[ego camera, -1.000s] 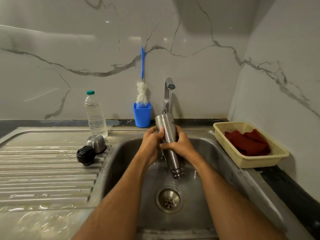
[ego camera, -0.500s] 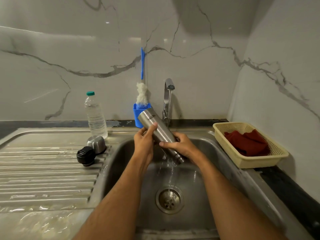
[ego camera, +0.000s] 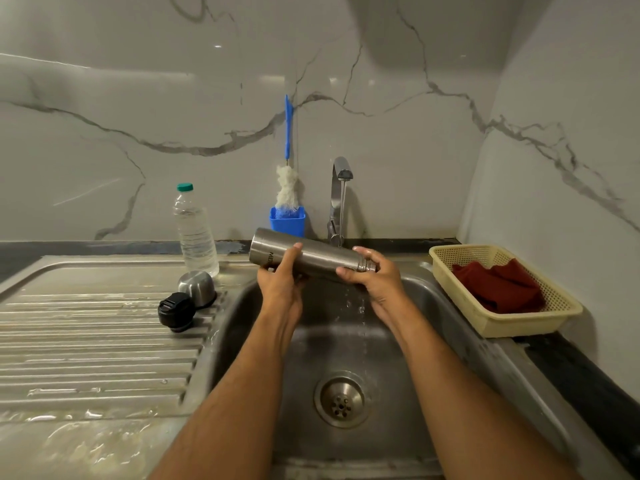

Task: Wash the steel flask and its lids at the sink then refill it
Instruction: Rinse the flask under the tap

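Marble-veined wall tiles back a steel sink (ego camera: 242,327) set into a dark desk (ego camera: 588,375), and over the basin one steel flask (ego camera: 311,259) lies nearly level, base to the left, threaded mouth to the right. Two hands carry it: the left hand (ego camera: 280,282) has its fingers curled round the base end, and the right hand (ego camera: 372,275) has its fingers wrapped round the neck. A thin stream falls from the single tap (ego camera: 341,188) behind the flask, and water runs on down toward the drain (ego camera: 341,401). Two lids sit on the ribbed drainboard at the basin's left rim, touching each other: one steel cap (ego camera: 196,285) and one black stopper (ego camera: 176,311) in front of it. Just behind them stands one clear plastic bottle (ego camera: 194,230) with a green top. One blue cup (ego camera: 287,221) holds one bottle brush (ego camera: 286,188) against the wall, left of the tap. On the right, one cream basket (ego camera: 519,323) with a red cloth (ego camera: 498,285) sits tight at the basin's edge. Open room lies across the drainboard to the left and in the basin below the forearms.
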